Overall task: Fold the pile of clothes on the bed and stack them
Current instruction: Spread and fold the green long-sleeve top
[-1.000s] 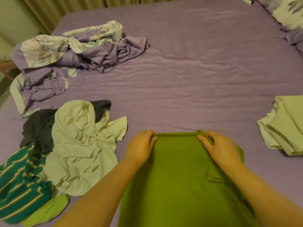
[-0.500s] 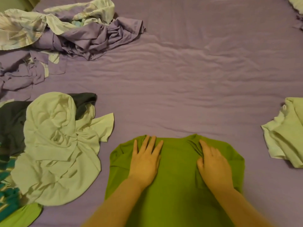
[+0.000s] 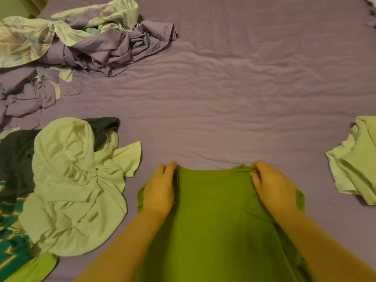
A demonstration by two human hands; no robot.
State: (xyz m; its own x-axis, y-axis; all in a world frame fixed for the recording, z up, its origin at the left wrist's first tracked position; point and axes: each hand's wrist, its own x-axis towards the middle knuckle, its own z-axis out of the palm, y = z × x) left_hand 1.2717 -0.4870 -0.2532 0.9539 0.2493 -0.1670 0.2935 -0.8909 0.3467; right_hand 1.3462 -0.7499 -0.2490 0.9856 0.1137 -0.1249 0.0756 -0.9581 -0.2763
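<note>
the olive-green shirt (image 3: pixel 219 216) lies on the purple bed sheet (image 3: pixel 234 102) at the near middle of the bed, its far edge folded over and its body running off the near edge of the view. the left hand (image 3: pixel 160 190) sits at the shirt's far left corner, fingers (image 3: pixel 169 166) bent over the fabric edge and holding it. the right hand (image 3: pixel 272 184) is at the shirt's far right corner, fingers (image 3: pixel 255 169) and thumb pinching a small bunch of cloth there. both forearms lie along the shirt's sides.

left of the green shirt, apart from it, is the unfolded pile: a crumpled pale green garment (image 3: pixel 75 186) on top, a dark garment (image 3: pixel 16 155) under and beyond it, a teal striped garment (image 3: pixel 10 247) and a bright lime piece (image 3: pixel 34 267) at the pile's near end. far left of the shirt, beyond that pile, a rumpled purple and floral bedcover (image 3: pixel 87 39) is heaped. right of the shirt, well apart, a folded pale green garment (image 3: pixel 358 161) rests on the sheet, cut by the view's edge.
</note>
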